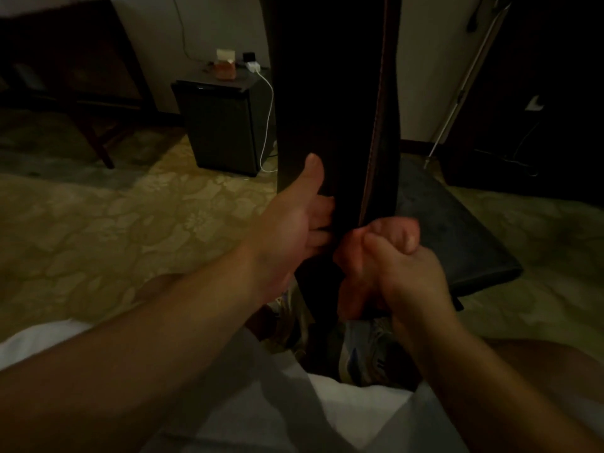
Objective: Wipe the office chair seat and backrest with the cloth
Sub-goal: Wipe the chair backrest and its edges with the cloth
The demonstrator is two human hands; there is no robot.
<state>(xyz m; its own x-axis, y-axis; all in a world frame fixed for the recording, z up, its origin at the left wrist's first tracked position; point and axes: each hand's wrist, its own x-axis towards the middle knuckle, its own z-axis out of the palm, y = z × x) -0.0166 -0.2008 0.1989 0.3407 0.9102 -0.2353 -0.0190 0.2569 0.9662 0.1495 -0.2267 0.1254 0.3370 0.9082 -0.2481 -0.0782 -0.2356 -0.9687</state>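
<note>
The dark office chair backrest stands edge-on in the middle of the view. Its dark seat extends to the right. My left hand grips the backrest's left edge, thumb pointing up along it and fingers curled behind. My right hand holds a bunched pinkish cloth against the backrest's lower part, just right of my left hand. Much of the cloth is hidden inside my fist.
A small black fridge with small items on top stands behind at the left, with a white cable hanging down its side. Dark wooden furniture is at the far left. A thin pole leans at the right. Patterned carpet covers the floor.
</note>
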